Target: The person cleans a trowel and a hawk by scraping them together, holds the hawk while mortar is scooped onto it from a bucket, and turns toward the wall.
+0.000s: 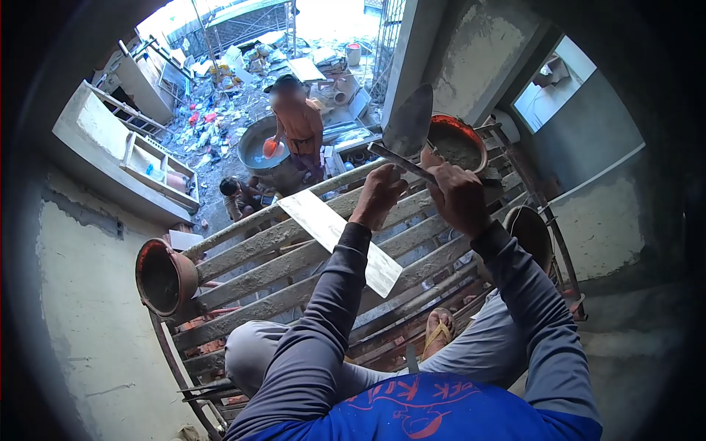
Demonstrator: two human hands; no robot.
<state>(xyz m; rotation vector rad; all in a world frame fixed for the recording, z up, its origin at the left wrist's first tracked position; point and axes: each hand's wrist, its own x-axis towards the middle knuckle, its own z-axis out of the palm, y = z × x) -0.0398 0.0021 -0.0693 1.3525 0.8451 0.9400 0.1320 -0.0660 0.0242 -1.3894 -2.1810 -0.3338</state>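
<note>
My left hand [379,195] is closed, in line with the heel of a pointed trowel. The trowel's grey blade [409,120] points up and away; its handle is hidden. My right hand [459,198] is wrapped around a dark, narrow flat bar [401,162], which slants across the blade's lower end and passes just above my left fingers. Whether bar and blade touch, I cannot tell. Just beyond my right hand stands an orange-rimmed bucket [482,151] with grey mortar [457,147] inside. A pale board [342,241] lies across the slats, left of my hands.
I sit on a slatted wooden scaffold [254,275] with gaps between boards. Buckets stand at its left edge [168,279] and right side [531,231]. Below, one person [298,128] stands by a round tub [254,140] holding a red scoop [272,148]; another person [241,197] is low down nearby.
</note>
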